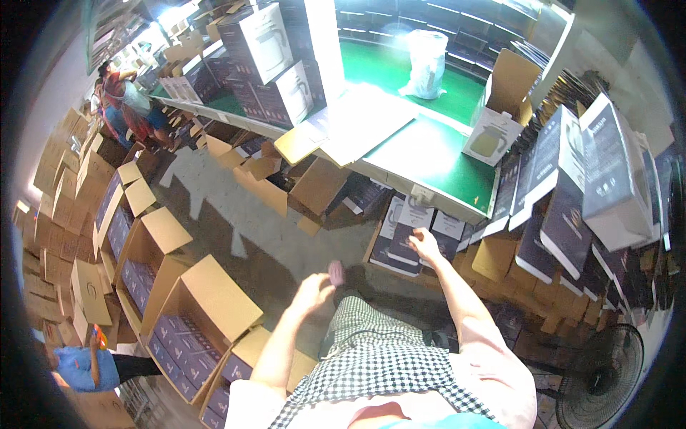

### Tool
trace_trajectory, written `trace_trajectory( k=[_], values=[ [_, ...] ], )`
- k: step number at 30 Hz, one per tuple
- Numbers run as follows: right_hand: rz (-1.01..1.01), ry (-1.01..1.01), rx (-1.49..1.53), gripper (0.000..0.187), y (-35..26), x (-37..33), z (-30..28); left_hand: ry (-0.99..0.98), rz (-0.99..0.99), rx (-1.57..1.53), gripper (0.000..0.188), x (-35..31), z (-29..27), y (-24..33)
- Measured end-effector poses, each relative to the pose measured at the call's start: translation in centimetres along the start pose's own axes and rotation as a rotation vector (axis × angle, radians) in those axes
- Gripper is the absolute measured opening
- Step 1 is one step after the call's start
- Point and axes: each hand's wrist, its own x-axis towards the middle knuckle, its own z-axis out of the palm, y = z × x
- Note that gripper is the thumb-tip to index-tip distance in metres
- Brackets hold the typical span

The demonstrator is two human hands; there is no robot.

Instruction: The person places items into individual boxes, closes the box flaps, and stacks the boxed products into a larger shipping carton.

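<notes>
My right hand (426, 247) reaches forward with bent fingers to a dark-and-white printed box (416, 214) with a jug picture. The fingers look closed on the box's near part, though the fingertips are hard to make out. Similar printed boxes (391, 218) lie on both sides of it, packed in a brown carton below the bench's edge. My left hand (309, 294) hangs over the floor near my checked apron (379, 350). Nothing shows in it, and its fingers are loosely bent and apart.
A green-topped bench (454, 161) carries a jug box (493, 136) and a plastic-wrapped item (427, 64). Open cartons (182, 336) of boxes line the left. Stacked printed boxes (618, 171) and a fan (600, 375) stand right. A person in blue (89, 368) is at lower left; other people work far left.
</notes>
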Motion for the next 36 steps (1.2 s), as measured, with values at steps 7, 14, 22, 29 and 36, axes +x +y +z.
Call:
trace_trajectory(
  k=[7, 14, 22, 29, 36],
  values=[
    [0.303, 0.035, 0.388, 0.063, -17.8, 27.2, 10.6, 0.213, -0.021, -0.021, 0.038, 25.9, -14.1, -9.8],
    [0.354, 0.384, -0.088, 0.081, -18.3, 40.6, 14.9, 0.082, 0.149, 0.141, 0.048, 45.8, -16.2, -12.2],
    [0.111, 0.899, -0.215, 0.090, -24.7, 52.2, -2.7, -0.305, 0.149, 0.442, 0.097, 57.0, -9.7, -13.0],
    [-0.066, 0.781, -0.119, 0.047, -25.4, 57.8, -9.9, -0.300, 0.220, 0.457, 0.100, 57.2, -9.2, -13.5],
    [-0.350, 0.984, -0.238, 0.026, -29.7, 44.6, -5.4, -0.150, 0.317, -0.069, 0.079, 58.4, -12.5, -3.1]
  ],
)
